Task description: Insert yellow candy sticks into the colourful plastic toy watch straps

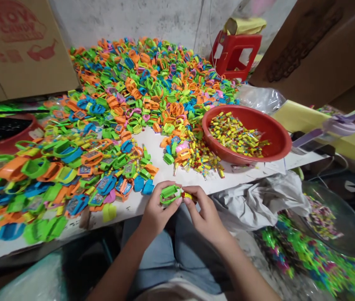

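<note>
Green and plastic, the toy band (168, 191) sits pinched in our left hand (156, 209) by the edge of the white table (173, 176), while our right hand (205, 208) grips a small yellow-and-red piece (189, 195) close beside it.

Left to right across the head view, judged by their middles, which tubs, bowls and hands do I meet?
Dark red tub, left hand holding a green plastic piece, right hand holding a small yellow-and-red tube, red bowl, clear bowl.

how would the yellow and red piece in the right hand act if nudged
The yellow and red piece would probably roll, looking short and cylindrical. It's likely light, since the right hand pinches it with fingertips.
</note>
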Available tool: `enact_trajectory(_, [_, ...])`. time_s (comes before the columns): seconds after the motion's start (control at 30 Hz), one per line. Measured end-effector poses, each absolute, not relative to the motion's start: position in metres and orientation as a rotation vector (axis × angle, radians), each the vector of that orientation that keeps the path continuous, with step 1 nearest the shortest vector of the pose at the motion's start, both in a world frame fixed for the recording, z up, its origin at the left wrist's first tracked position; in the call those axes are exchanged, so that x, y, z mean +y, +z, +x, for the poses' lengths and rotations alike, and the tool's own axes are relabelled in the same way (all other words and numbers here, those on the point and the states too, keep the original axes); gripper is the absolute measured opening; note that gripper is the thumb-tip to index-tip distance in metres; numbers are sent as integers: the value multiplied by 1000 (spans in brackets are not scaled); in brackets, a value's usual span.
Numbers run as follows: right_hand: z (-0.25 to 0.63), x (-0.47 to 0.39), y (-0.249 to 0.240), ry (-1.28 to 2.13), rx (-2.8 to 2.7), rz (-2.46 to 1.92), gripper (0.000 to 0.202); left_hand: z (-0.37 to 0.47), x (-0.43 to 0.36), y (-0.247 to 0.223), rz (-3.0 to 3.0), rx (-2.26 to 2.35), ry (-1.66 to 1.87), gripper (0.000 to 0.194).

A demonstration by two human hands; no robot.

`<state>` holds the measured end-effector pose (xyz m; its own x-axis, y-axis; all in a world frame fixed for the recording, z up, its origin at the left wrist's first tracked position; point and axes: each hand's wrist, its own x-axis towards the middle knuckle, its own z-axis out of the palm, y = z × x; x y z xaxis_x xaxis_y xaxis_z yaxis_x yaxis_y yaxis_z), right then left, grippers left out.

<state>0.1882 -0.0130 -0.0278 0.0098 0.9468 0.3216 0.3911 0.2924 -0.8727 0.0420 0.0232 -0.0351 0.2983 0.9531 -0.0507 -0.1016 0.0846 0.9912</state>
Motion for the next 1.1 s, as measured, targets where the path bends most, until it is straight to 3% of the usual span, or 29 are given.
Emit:
enact_trajectory(0.17, [184, -16, -27, 676, -1508, -1224, 3, 35, 21, -33, 1361, 994, 1029, 41])
enact_trajectory(0.7, [184, -15, -23, 569, -1662, -1237, 4, 23, 19, -25, 1502, 1027, 923, 33])
enact_trajectory(0.97, [188, -16, -24, 118, -2198, -1587, 10, 23, 19, -30, 1551, 1218, 694, 44])
enact_trajectory(1.1, [189, -16, -34, 73, -2307, -1568, 8, 24, 20, -28, 1543, 1215, 561, 46])
